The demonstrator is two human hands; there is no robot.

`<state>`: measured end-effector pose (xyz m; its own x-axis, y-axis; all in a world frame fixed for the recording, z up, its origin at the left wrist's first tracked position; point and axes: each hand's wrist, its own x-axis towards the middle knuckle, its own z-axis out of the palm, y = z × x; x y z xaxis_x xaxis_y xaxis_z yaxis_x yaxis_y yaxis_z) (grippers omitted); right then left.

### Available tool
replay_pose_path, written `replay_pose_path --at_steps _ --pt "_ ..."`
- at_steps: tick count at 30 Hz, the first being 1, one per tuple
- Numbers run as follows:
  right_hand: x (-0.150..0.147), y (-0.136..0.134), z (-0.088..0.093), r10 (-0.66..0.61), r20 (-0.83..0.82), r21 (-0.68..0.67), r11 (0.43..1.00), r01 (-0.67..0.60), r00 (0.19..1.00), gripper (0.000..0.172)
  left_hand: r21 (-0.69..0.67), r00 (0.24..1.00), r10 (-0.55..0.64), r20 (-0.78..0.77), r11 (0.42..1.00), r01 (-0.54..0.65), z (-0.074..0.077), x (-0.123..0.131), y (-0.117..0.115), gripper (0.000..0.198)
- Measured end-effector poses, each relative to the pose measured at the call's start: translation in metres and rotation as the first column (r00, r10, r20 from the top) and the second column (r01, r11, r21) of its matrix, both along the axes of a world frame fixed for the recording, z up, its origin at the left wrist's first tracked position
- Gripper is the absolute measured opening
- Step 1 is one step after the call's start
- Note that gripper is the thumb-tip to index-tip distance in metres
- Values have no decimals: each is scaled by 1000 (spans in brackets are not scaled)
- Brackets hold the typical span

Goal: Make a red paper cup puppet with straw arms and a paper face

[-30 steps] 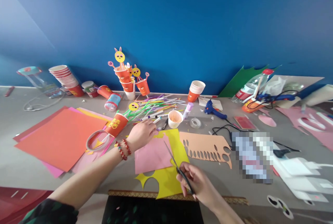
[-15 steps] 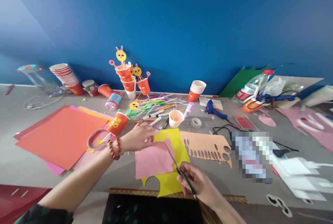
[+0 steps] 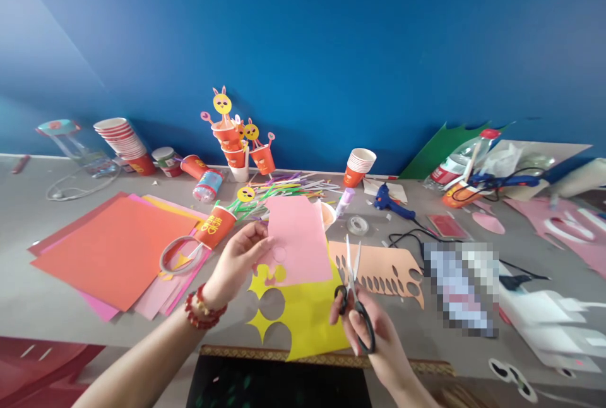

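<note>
My left hand (image 3: 237, 263), with red bead bracelets at the wrist, pinches the left edge of a pink paper sheet (image 3: 298, 240) and holds it up above the table. My right hand (image 3: 367, 326) grips black-handled scissors (image 3: 353, 288) with the blades pointing up and slightly apart, just right of the pink sheet. Beneath both lies a yellow paper sheet (image 3: 298, 316) with round and star-shaped cutouts.
A peach strip with leaf-shaped holes (image 3: 379, 266) lies right of the scissors. Orange and pink sheets (image 3: 113, 250) are stacked at left. Paper cups (image 3: 360, 165), cup figures (image 3: 237, 136), coloured straws (image 3: 284, 187), a tape roll (image 3: 356, 225) and a blue glue gun (image 3: 391, 203) crowd the back.
My left hand lifted the pink sheet off the table and raised it upright. My right hand turned the scissors from slanting to pointing upward, with the blades slightly parted.
</note>
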<state>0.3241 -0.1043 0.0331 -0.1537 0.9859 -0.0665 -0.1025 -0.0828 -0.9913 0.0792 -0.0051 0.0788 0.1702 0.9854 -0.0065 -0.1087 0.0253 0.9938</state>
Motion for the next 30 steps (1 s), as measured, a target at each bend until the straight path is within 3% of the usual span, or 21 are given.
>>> replay_pose_path --at_steps 3,8,14,16,22,27,28,30 --pt "-13 4 5 -153 -52 9 988 154 987 43 5 996 60 59 998 -60 -10 15 -22 28" --pt "-25 17 12 -391 -108 -27 920 391 914 40 14 997 -42 66 999 41 -24 25 -41 25" --pt "-25 27 13 -404 -94 -5 914 406 910 34 -30 963 -264 55 964 265 -17 26 -39 30" --pt "-23 27 15 -402 -93 36 913 406 911 32 -82 960 -277 27 957 278 -14 27 -39 35" --pt "-15 33 24 -302 -20 163 940 301 953 29 -213 962 -211 -172 962 173 -6 28 -45 36" --pt "-8 28 27 -426 3 227 881 414 905 24 -241 892 -119 -436 971 12 -3 27 -50 39" --pt "-6 23 27 -403 16 235 891 388 915 24 -210 886 -75 -458 977 -26 -4 27 -50 38" --pt "-3 11 24 -243 120 204 955 216 963 28 -141 876 17 -482 985 -97 -7 26 -50 34"
